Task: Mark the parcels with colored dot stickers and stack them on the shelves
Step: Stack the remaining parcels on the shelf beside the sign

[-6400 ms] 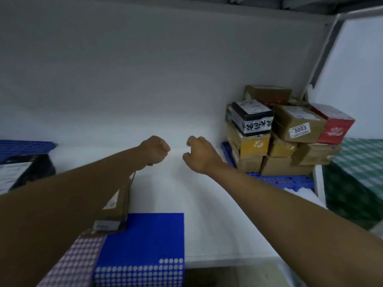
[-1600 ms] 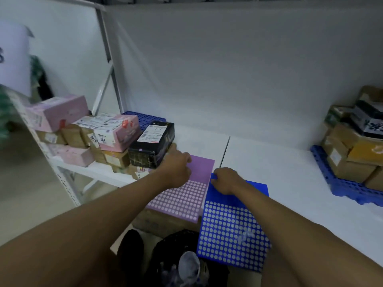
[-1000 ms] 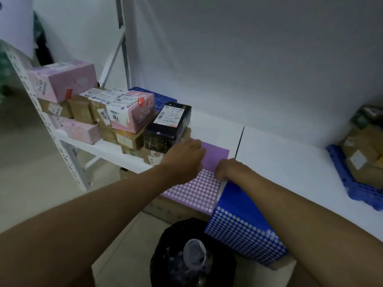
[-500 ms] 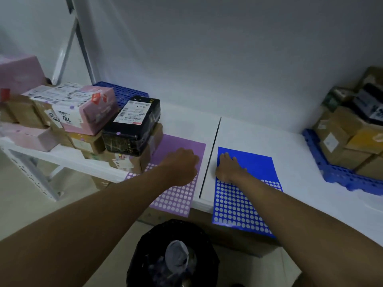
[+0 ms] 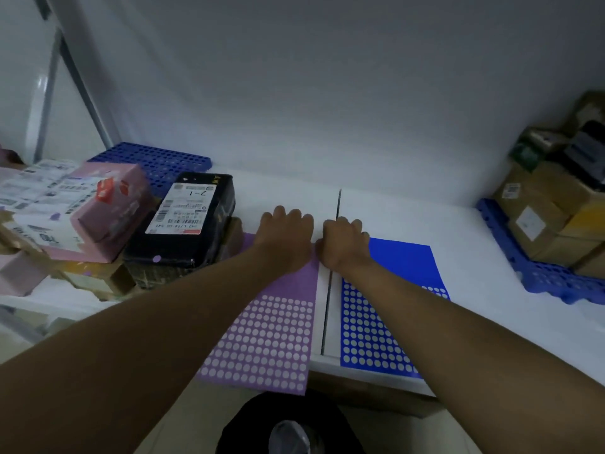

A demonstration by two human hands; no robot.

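Resting palm-down on the top of the purple sticker sheet (image 5: 262, 335), the left hand (image 5: 285, 239) has its fingers loosely bent, the fingertips reaching past the sheet's far edge onto the white shelf (image 5: 458, 231); whether it pinches the sheet cannot be told. The right hand (image 5: 343, 245) lies just beside it, knuckles up and fingers curled, on the upper left corner of the blue sticker sheet (image 5: 397, 267), and any grip there is hidden under the hand. Both sheets lie flat, side by side, either side of the dark seam in the shelf, their near ends overhanging the front edge. Left of the purple sheet sits a black parcel (image 5: 186, 221) with a white label and a purple dot, on top of brown boxes, next to a pink parcel (image 5: 104, 204). More brown parcels (image 5: 553, 211) are stacked at the far right on a blue pallet (image 5: 537, 273).
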